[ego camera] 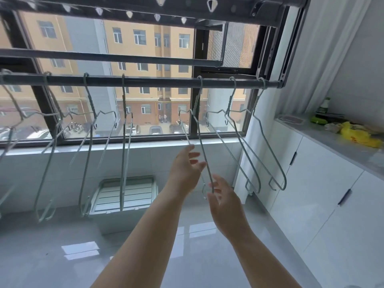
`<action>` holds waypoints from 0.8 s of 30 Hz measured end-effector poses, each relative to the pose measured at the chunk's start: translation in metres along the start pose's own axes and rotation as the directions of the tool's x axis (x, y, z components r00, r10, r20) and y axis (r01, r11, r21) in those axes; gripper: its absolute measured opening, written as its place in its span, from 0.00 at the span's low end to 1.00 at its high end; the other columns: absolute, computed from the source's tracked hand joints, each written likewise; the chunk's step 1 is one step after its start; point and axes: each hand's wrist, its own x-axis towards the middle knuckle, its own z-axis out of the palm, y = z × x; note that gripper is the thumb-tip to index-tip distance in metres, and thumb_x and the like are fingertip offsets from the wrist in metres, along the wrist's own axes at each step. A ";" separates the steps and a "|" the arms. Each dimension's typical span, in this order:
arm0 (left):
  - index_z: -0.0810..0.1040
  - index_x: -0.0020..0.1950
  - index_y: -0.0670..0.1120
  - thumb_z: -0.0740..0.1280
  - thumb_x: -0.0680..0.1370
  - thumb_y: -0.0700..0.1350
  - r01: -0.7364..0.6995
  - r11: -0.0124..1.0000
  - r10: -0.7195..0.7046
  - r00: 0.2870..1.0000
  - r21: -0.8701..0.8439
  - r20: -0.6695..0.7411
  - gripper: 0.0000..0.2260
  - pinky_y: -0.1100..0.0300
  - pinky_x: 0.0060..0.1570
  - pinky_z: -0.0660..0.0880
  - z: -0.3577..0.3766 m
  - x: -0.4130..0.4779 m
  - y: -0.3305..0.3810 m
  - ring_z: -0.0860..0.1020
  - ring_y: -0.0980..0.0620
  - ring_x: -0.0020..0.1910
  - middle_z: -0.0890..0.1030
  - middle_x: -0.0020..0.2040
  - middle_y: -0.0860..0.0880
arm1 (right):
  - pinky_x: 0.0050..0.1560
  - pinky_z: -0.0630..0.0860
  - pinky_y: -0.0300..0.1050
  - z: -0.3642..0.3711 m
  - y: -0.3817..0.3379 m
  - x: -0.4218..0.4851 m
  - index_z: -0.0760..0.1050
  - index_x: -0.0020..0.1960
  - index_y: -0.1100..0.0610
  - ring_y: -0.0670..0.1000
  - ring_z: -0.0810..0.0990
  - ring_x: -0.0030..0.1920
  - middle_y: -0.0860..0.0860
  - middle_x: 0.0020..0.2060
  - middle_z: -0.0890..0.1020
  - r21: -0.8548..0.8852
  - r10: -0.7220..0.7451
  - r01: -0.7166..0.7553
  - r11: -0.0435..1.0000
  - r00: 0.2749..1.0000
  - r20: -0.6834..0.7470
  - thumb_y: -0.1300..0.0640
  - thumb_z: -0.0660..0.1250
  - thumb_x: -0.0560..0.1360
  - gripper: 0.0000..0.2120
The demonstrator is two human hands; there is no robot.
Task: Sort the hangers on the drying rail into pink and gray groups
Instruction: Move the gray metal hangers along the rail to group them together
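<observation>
From just behind the person's shoulder, two bare forearms stretch up and away. The right hand (225, 202) is the nearer one, palm turned inward, its fingers straight and slightly parted, their tips right at the bottom end of a gray wire hanger (202, 146); I cannot tell whether they touch it. The left hand (184, 169) is a little higher and farther, fingers spread and relaxed, with the fingertips against the hanger's long wire and nothing clamped.

That hanger hangs by its hook from the dark drying rail (158, 81), right of the rail's middle. Two more gray hangers (229, 102) hang to its right, near the rail's end bracket. Four others (90, 100) are spaced along the left part; the farthest left is blurred and I cannot tell its colour.

Below the rail, a white slatted crate (124, 192) stands on the glossy floor against the tiled wall. To the right run white cabinets (311, 183) under a gray counter (332, 140) carrying a yellow bag (357, 136) and a green bottle (324, 107). Behind the rail a second bar (104, 57) crosses the dark-framed window (199, 48), with apartment blocks outside.
</observation>
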 end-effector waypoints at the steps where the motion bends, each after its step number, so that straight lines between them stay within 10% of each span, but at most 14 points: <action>1: 0.67 0.67 0.44 0.67 0.74 0.38 -0.072 0.996 0.076 0.994 0.060 -0.078 0.22 0.58 0.58 0.72 -0.009 -0.002 0.003 0.74 0.53 0.53 0.77 0.60 0.47 | 0.64 0.60 0.35 0.002 -0.001 -0.004 0.62 0.70 0.53 0.45 0.67 0.63 0.48 0.62 0.71 -0.042 -0.029 0.027 0.999 0.998 -0.048 0.60 0.61 0.76 0.23; 7: 0.68 0.67 0.40 0.63 0.75 0.35 -0.119 0.908 0.320 0.815 0.402 -0.483 0.20 0.62 0.68 0.61 -0.075 -0.006 0.004 0.69 0.47 0.67 0.73 0.66 0.43 | 0.63 0.52 0.22 0.024 -0.035 -0.011 0.70 0.62 0.56 0.46 0.67 0.61 0.50 0.58 0.71 -0.081 -0.344 0.335 0.939 0.929 -0.138 0.63 0.66 0.72 0.20; 13: 0.68 0.65 0.37 0.55 0.80 0.40 0.233 0.873 -0.098 0.945 0.428 -0.313 0.15 0.53 0.58 0.66 -0.097 -0.007 -0.028 0.72 0.41 0.61 0.74 0.63 0.37 | 0.69 0.64 0.46 0.079 -0.068 0.003 0.62 0.70 0.58 0.50 0.68 0.67 0.53 0.67 0.71 0.163 -0.239 0.192 0.968 0.907 0.346 0.56 0.60 0.78 0.22; 24: 0.72 0.63 0.43 0.64 0.76 0.37 0.130 0.988 -0.144 0.969 -0.082 -0.199 0.16 0.58 0.42 0.77 -0.085 0.001 -0.046 0.79 0.53 0.44 0.82 0.45 0.52 | 0.55 0.76 0.55 0.084 -0.066 0.004 0.74 0.62 0.53 0.49 0.83 0.47 0.50 0.41 0.85 0.285 -0.173 0.109 0.952 0.962 0.211 0.62 0.60 0.76 0.16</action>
